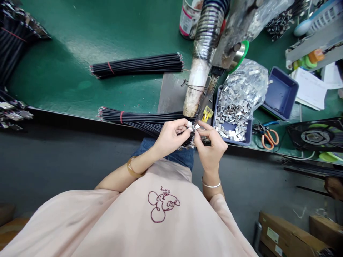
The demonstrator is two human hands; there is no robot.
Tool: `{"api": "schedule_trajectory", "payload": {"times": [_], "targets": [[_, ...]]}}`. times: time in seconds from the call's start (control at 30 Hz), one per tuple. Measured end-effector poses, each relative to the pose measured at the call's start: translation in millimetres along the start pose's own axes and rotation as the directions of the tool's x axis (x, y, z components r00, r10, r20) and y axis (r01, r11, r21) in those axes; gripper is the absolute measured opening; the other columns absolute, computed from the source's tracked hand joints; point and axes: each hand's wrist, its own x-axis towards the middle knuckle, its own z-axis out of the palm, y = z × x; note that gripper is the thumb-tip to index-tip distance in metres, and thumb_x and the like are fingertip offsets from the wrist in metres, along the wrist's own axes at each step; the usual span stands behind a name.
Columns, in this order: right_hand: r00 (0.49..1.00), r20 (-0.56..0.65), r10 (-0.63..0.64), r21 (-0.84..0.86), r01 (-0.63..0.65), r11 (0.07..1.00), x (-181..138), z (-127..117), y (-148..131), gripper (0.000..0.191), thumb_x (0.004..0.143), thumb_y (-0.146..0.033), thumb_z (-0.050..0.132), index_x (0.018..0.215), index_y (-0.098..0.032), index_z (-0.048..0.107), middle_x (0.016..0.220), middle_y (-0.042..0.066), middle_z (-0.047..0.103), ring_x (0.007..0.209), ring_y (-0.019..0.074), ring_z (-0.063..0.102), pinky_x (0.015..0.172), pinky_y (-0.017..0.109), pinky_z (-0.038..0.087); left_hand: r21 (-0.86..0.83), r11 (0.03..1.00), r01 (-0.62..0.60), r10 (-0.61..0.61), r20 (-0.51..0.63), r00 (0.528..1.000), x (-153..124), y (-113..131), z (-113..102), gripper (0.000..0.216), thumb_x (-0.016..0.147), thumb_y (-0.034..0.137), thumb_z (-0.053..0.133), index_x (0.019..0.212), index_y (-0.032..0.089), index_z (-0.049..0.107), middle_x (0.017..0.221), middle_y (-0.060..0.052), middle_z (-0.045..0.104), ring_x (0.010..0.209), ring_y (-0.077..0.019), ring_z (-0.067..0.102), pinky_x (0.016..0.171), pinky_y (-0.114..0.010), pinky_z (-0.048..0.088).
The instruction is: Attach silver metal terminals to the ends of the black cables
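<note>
My left hand (173, 135) is closed in a pinch on the end of a thin black cable, mostly hidden by the fingers. White covers show on its fingertips. Facing it, my right hand (210, 142) pinches a small silvery metal connector (197, 126) against that end. Both hands meet at the table's front edge, under the tip of a soldering iron-like metal rod (207, 94). A bundle of black cables (142, 117), tied with a red band, lies beneath and to the left of the hands. Its right ends hang over my lap.
A second cable bundle (139, 66) lies farther back. A duct with a white nozzle (197, 76) comes down above the hands. On the right stand a blue tray (248, 137) of metal connectors, another blue tray (284, 91), orange-handled scissors (269, 139) and a black fan (316, 135).
</note>
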Motion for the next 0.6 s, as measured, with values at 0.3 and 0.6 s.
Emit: {"api": "schedule_trajectory", "payload": {"times": [0.3,0.6], "targets": [[0.999,0.043,-0.032,-0.018,0.033,0.999,-3.4,-4.2,3.2,0.014,0.088,-0.011,0.065,0.082,-0.023,0.059,0.108,0.006,0.078,0.099,0.0204,0.077,0.084,0.033,0.063,0.064,0.998,0.012,-0.014,0.031,0.999,-2.9,0.3,0.3,0.011,0.082,0.02,0.064,0.074,0.014,0.067,0.061,0.002,0.056,0.055,-0.0082,0.045,0.054,-0.021,0.036],[0.999,0.037,-0.016,-0.026,0.017,1.0,-1.2,-1.5,5.0,0.011,0.09,-0.013,0.062,0.085,-0.023,0.061,0.108,0.005,0.079,0.1,0.0211,0.077,0.086,0.035,0.063,0.046,0.999,-0.001,0.002,-0.006,1.0,-3.7,-2.0,1.5,0.01,0.084,0.021,0.064,0.078,0.014,0.069,0.066,0.0,0.061,0.059,-0.0099,0.051,0.054,-0.021,0.038]]}}
